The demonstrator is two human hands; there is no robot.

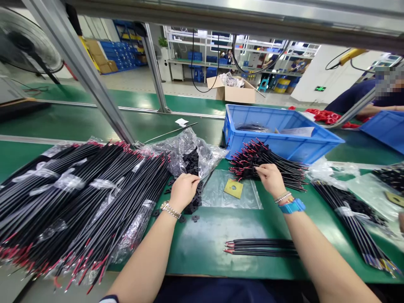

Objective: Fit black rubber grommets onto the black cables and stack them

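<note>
Left hand (184,187) pinches small black clips (193,201) spilled from the bag (189,151) at 11 o'clock; right hand (270,179) grasps one cable from the fanned pile (268,164) at 1 o'clock, both within reach on the tabletop (205,240)

Bright, even overhead factory light. Soft glare on green mat (202,235) and plastic bag (189,147). Faint shadows only. Strong wide-angle bending at edges. Blurred face patch top right.

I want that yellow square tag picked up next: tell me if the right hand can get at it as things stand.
Probably yes. The yellow square tag lies bare on the clear plastic sheet, just beside the right hand, which pinches a cable in the fanned cable pile.
</note>
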